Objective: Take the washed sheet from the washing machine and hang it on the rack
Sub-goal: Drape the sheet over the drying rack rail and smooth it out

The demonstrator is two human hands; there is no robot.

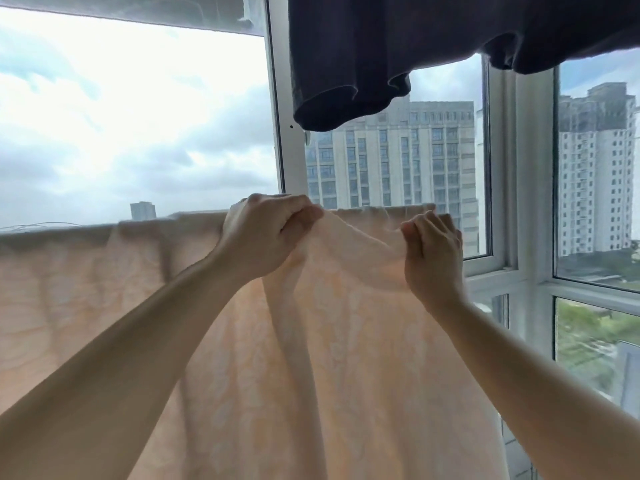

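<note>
Start from the left, where the sheet already lies draped over the rack, its top fold running level in front of the window; the rail itself is hidden under the cloth. Your left hand is curled tight, thumb and fingers pinching a bunched fold at the top edge. Between your hands the cloth sags in a shallow scoop, so draw it taut and level before letting go. Your right hand pinches the same edge with bent fingers, near the sheet's right end. Above, a dark garment hangs clear; I would keep the sheet below it.
</note>
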